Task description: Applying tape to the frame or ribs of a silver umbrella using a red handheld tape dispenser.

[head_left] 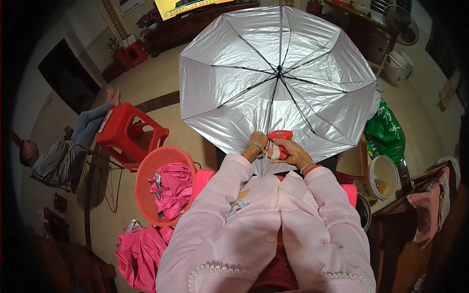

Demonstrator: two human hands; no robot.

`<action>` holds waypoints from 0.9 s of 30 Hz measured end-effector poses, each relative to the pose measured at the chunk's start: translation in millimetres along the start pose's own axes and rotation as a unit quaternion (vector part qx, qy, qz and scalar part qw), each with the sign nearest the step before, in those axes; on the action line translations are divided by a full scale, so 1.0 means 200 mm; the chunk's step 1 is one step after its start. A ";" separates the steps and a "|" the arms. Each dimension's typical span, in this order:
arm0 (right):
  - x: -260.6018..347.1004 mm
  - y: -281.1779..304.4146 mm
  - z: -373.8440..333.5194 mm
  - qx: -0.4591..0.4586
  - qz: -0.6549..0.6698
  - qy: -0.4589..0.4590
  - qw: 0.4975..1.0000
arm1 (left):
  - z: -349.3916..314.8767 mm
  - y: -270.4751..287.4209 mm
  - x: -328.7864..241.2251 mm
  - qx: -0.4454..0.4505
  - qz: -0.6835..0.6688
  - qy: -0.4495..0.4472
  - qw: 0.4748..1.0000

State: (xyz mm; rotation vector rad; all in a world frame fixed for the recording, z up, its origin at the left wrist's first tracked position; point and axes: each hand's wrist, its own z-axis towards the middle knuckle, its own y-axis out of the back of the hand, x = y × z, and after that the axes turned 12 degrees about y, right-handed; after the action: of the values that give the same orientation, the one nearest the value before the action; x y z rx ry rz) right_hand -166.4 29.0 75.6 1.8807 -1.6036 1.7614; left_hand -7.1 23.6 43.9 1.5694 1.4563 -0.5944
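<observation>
An opened umbrella [312, 63] with a silvery inside and dark thin ribs spreads in front of me, its inner side toward me. My left hand [259, 141] is closed at its near part, pinching the silver cloth along a rib. Just beside it, my right hand [294, 154] is wrapped round a red hand tool with a pale lever [280, 135]. The tool's front lies close to my left fingers, against the cloth. What exactly sits between my left fingertips is too small to make out.
To my left stand an orange basin [141, 188] of bright pink cloth [173, 188], more pink cloth [141, 254] and a red stool [129, 132]. A person [58, 151] reclines beyond. On the right are a green bag [388, 132] and a white bucket [383, 178].
</observation>
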 end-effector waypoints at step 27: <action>0.01 -0.02 0.00 0.002 0.004 -0.001 1.000 | 0.03 0.00 0.02 0.001 0.021 -0.018 1.000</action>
State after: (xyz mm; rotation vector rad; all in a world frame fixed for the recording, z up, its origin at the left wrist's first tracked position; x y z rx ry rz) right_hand -164.0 30.1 78.9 1.8818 -1.6128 1.7667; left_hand -4.8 20.1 37.2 1.5788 1.3938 -0.5973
